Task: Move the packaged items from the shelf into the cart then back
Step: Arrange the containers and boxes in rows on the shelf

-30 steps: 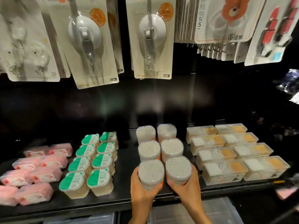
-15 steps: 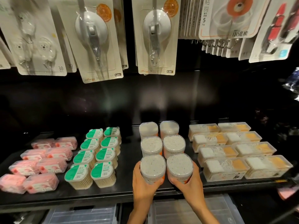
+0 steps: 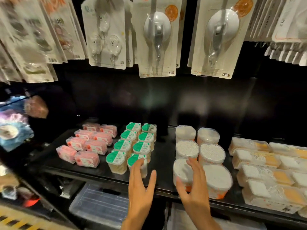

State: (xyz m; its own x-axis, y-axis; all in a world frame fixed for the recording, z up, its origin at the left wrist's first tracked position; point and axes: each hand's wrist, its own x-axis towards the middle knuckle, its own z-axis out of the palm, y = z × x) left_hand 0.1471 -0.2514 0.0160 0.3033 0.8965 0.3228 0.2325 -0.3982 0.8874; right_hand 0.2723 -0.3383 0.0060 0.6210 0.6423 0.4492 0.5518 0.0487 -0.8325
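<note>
On the black shelf [image 3: 162,156] stand round clear tubs of white cotton swabs in two rows. My right hand [image 3: 193,186] spans the front-left swab tub [image 3: 181,171], thumb on its near side and fingers over its top. The front-right swab tub [image 3: 217,180] stands free beside it. To the left are green-lidded toothpick boxes [image 3: 123,146]. My left hand [image 3: 141,185] is spread with straight fingers, and its fingertips overlap the front-right green-lidded box [image 3: 135,159]; it holds nothing. No cart is in view.
Pink packs [image 3: 86,143] lie at the shelf's left, and clear boxes with white and orange contents [image 3: 265,165] at its right. Carded hooks [image 3: 157,37] hang above. Clear plastic bins [image 3: 99,203] sit under the shelf edge. A yellow-striped floor edge [image 3: 15,219] shows at the bottom left.
The view has swung left. My left hand let go of the front-left swab tub and moved left to the green-lidded boxes. My right hand shifted from the front-right tub onto the front-left one.
</note>
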